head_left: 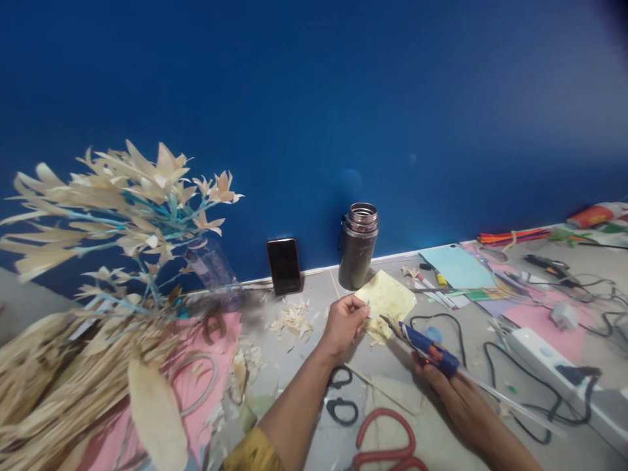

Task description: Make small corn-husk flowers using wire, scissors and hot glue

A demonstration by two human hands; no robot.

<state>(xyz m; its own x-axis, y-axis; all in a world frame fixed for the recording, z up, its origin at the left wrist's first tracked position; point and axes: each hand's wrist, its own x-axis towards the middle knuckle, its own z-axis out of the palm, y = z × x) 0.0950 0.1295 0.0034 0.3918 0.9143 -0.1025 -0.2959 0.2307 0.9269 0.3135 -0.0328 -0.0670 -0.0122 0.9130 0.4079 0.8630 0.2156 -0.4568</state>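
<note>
My right hand (444,386) is wrapped round a blue hot glue gun (426,350), its nozzle pointing left and a long clear glue stick (513,402) sticking out of its back. My left hand (347,320) is closed in a pinch by the near left edge of a yellow paper sheet (392,297); whatever is between its fingertips is too small to make out. The nozzle is a short way right of those fingertips, over the sheet's near edge. Below the hands are black-handled scissors (342,411) and a larger red-handled pair (385,435).
Pale handmade flowers (147,183) lean from a clear bottle (213,268) at left, above dried husks (63,366). Against the blue wall stand a phone (284,267) and an uncapped flask (358,248). A white power strip (544,360) and black cables lie at right.
</note>
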